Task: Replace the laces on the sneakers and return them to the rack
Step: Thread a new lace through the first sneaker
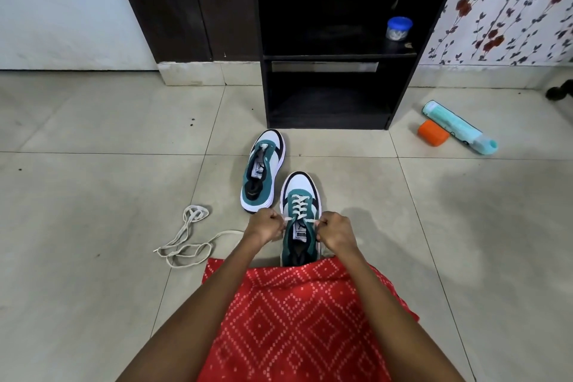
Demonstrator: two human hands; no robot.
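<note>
Sneaker [300,195] w/ a white lace [298,205] threaded is stood on the floor tiles [93,195] in front of the rack [400,96], toe pointed at it. Its heel is hidden under a red patterned garment [294,319]. One lace end is pinched in the curled fingers of the left hand [266,224]. The other end is gripped the same way by the right hand [336,231], and both ends are drawn out sideways at the top eyelets. A second sneaker [263,167], unlaced w/ tongue exposed, is set nearer the rack, just beside the first. On the rack's mid shelf a clear jar w/ blue lid [399,28] is kept; its contents are too blurred to tell. A loose lace [186,239] is left tangled well out from the rack's left front corner. An orange cap-like item [433,132] and a teal tube [459,127] are laid side by side right of the rack's base.
</note>
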